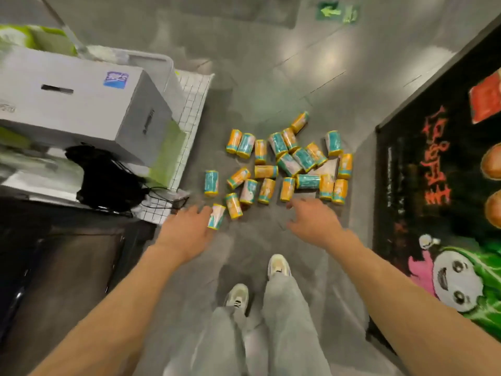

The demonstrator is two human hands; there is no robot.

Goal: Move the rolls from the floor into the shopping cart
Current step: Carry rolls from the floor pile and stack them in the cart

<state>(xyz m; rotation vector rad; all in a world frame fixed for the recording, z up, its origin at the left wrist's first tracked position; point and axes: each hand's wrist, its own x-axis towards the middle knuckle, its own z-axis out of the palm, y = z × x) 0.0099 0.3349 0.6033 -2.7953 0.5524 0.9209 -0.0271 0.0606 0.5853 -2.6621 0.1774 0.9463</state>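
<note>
Several small rolls point(284, 164) in orange and teal wrappers lie scattered on the grey floor ahead of me. My left hand point(187, 229) holds one roll point(216, 216) by its side, just above the floor near the cart's corner. My right hand point(311, 219) hovers with fingers spread, empty, just short of the nearest rolls point(287, 189). The shopping cart point(189, 109), a white wire basket, stands at the left and carries a grey box point(81, 99) and green packs.
A black bag point(108, 177) hangs at the cart's near end. A dark printed sign panel point(439, 185) lines the right side. My two shoes point(257, 283) and grey trousers are below. A green arrow mark point(337, 12) is on the far floor.
</note>
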